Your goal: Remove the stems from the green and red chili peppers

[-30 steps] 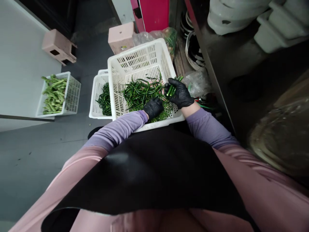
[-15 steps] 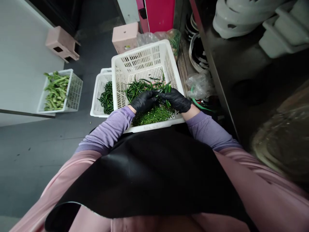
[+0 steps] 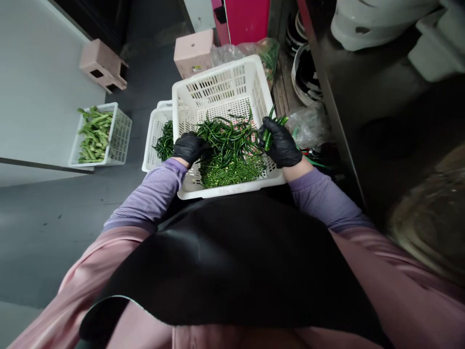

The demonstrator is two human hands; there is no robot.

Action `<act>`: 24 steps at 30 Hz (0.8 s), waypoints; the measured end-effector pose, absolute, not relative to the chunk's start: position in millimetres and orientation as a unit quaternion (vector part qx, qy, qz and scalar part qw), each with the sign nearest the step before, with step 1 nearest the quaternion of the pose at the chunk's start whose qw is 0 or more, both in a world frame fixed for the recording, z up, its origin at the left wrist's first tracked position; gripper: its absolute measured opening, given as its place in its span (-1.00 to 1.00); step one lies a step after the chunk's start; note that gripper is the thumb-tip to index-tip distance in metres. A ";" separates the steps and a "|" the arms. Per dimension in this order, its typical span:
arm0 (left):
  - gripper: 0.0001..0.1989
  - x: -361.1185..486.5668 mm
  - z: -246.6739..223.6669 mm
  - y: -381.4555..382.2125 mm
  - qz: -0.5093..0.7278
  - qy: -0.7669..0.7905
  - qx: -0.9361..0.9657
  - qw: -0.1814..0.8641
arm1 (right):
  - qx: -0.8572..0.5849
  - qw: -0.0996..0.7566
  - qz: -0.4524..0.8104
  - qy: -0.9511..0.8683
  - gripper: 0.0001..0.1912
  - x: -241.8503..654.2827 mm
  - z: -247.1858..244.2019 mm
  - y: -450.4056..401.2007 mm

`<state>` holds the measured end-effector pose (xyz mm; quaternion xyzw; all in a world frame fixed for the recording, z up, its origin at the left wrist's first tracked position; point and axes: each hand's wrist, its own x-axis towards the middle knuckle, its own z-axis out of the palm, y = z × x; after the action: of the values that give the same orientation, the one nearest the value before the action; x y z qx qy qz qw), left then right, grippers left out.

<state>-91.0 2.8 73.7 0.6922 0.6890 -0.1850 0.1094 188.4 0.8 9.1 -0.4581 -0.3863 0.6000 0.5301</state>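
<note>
A white slatted plastic basket (image 3: 228, 191) stands right in front of my apron. Long dark-green chili peppers (image 3: 230, 138) cover its middle, and nearer me lies a heap of thin green stems (image 3: 232, 173). My right hand (image 3: 283, 144), in a black glove, is closed around a small bunch of green chili peppers (image 3: 268, 139) over the basket's right wall. At the left side of the peppers is my left hand (image 3: 189, 147), also gloved in black, its fingers curled down. Whatever those fingers hold is hidden.
Left of the basket, a second white basket (image 3: 147, 162) holds more dark-green peppers. Farther left, another basket (image 3: 118, 140) contains pale green vegetables. Pink stools (image 3: 194, 46) stand behind. On the right are a clear plastic bag (image 3: 310, 127), stacked buckets (image 3: 303, 80) and a dark metal table's edge (image 3: 337, 121).
My hands were together over the middle of the basket. Now they are apart: the left has moved left to the peppers, the right has moved right and up with its bunch.
</note>
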 end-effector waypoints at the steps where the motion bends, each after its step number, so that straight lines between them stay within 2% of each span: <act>1: -0.50 -96.7 66.7 -1.3 -0.212 0.686 0.686 0.113 | -0.452 0.526 0.616 -0.373 -0.56 192.0 9.2 3.6; 4: -0.59 -92.0 37.7 -14.5 -0.266 0.682 0.664 0.154 | -0.438 0.527 0.635 -0.356 -0.59 196.4 13.1 8.2; 8: -0.57 -71.4 14.7 -22.4 -0.230 0.695 0.655 0.189 | -0.439 0.527 0.642 -0.344 -0.62 196.5 18.2 8.1; 15: -0.54 -73.0 63.9 -27.1 -0.191 0.697 0.680 0.123 | -0.454 0.481 0.642 -0.388 -0.55 191.3 16.1 4.3; 19: -0.55 -33.4 77.6 -25.3 -0.103 0.666 0.719 0.169 | -0.438 0.441 0.642 -0.449 -0.61 175.1 19.6 -5.2; 24: -0.63 16.8 65.3 -10.3 -0.021 0.622 0.746 0.237 | -0.410 0.494 0.622 -0.448 -0.59 172.4 24.9 -10.0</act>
<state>16.8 -10.3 65.3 0.7462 0.6218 -0.0214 0.2368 172.4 -10.0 24.9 -0.4103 -0.4475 0.6223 0.4941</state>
